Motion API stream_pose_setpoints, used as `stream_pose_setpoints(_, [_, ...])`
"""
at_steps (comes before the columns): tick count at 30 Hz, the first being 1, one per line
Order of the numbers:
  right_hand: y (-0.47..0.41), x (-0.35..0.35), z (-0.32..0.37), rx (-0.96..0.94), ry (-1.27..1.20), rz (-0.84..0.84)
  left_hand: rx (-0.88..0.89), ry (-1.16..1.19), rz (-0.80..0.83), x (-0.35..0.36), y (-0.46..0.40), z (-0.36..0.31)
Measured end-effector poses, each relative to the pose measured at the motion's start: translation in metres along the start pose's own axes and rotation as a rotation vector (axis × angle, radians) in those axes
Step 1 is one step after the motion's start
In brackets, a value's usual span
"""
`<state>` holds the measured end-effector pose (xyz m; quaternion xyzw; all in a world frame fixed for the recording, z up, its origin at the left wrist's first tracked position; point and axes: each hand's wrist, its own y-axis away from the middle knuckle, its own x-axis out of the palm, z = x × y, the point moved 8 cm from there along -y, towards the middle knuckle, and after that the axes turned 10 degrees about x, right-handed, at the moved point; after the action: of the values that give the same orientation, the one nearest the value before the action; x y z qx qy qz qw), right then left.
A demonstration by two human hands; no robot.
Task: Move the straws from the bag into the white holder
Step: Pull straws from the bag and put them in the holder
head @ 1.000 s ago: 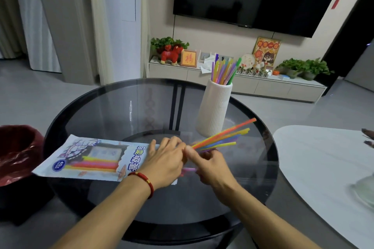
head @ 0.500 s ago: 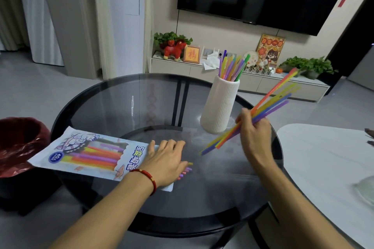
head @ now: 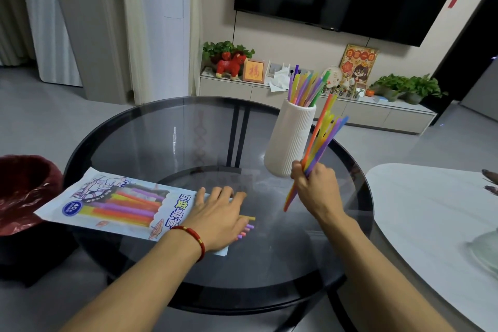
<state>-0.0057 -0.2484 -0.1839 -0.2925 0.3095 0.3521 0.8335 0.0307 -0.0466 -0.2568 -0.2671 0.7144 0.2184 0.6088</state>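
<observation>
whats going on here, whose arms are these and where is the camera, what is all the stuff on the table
There is no machine here. The camera sits on a person's head and looks forward and down, so the two bare arms reaching in from the bottom are that person's own.

The left hand, with a red cord on its wrist, lies flat on the open end of a printed straw bag that rests on a round glass table. A few straw ends poke out of the bag beside that hand.

The right hand grips a bunch of coloured straws, tilted upward, just right of a white ribbed holder. The holder stands upright on the table and already has straws in it.

A red bin stands at the left.
</observation>
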Motion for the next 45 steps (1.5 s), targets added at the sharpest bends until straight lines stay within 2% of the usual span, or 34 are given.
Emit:
stream_pose_setpoints(3, [0.002,0.010,-0.005,0.043,0.032,0.088,-0.001,0.015,0.002,0.000,0.000,0.000])
stream_pose_setpoints(6, [-0.002,0.002,-0.002,0.098,-0.050,0.140,-0.005,0.017,0.010,-0.001,-0.001,0.001])
stream_pose_setpoints(12, [-0.002,-0.007,0.001,0.089,-0.264,0.147,-0.012,0.006,0.015,0.000,-0.002,0.001])
stream_pose_setpoints(15, [-0.003,-0.010,-0.006,0.101,-0.306,0.071,-0.011,-0.003,0.016,0.000,-0.001,0.000])
stream_pose_setpoints(17, [-0.001,-0.009,-0.007,0.059,-0.282,0.044,-0.011,-0.012,0.015,0.000,-0.001,0.000])
stream_pose_setpoints(20, [0.005,0.003,-0.012,0.022,-0.203,0.121,-0.007,-0.018,0.014,0.000,0.001,-0.002])
stream_pose_setpoints(24, [0.003,-0.002,-0.014,-0.002,-0.187,0.119,-0.004,-0.012,0.012,-0.001,0.001,-0.002])
stream_pose_setpoints(27, [0.008,0.005,-0.013,0.001,-0.166,0.192,-0.020,0.046,-0.007,0.000,0.000,-0.001])
stream_pose_setpoints(30, [0.009,0.001,-0.014,0.016,-0.182,0.164,-0.044,0.118,-0.039,-0.001,-0.003,0.001])
stream_pose_setpoints(37, [0.018,0.003,-0.008,-0.006,-0.136,0.230,-0.045,0.185,-0.108,-0.006,-0.010,-0.002])
stream_pose_setpoints(40, [0.008,-0.019,-0.008,0.048,-0.306,0.098,-0.025,0.250,-0.205,-0.017,-0.012,-0.004])
stream_pose_setpoints(45, [-0.036,-0.053,0.001,0.230,-0.868,-0.097,-0.014,0.538,-0.378,-0.042,-0.014,-0.002])
